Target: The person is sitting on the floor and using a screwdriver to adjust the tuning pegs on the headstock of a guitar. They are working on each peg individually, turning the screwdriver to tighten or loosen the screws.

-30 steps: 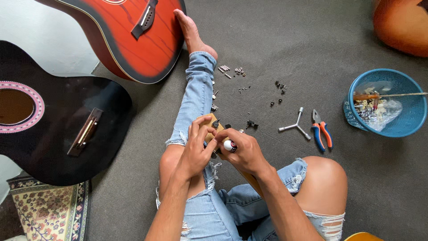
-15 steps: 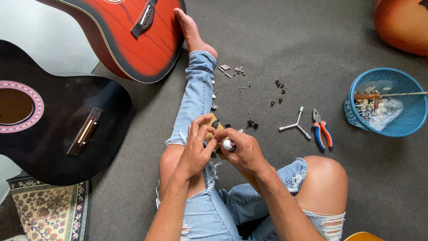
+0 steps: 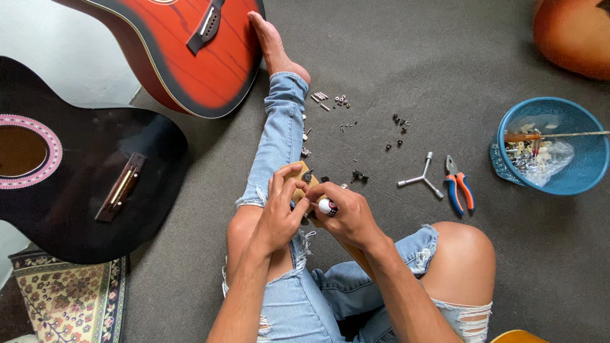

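While I watch head view, person sits on grey carpet (image 3: 190, 159), one leg stretched out. Left hand (image 3: 283, 213) closed around tan wooden piece (image 3: 300, 180) above knee. Right hand (image 3: 346, 213) clenched on tool with white round end (image 3: 325, 205), touching that piece. Small screws (image 3: 330, 100) scattered near shin. Pliers (image 3: 459, 185), three-way wrench (image 3: 420, 179) beside blue basket (image 3: 572, 114). Black guitar (image 3: 76, 171), red guitar (image 3: 184, 51) lie left.

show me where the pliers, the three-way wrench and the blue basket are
pliers (image 3: 459, 188): head view, on the blue and orange handles.
three-way wrench (image 3: 422, 178): head view, on its hub.
blue basket (image 3: 575, 184): head view, on its near rim.
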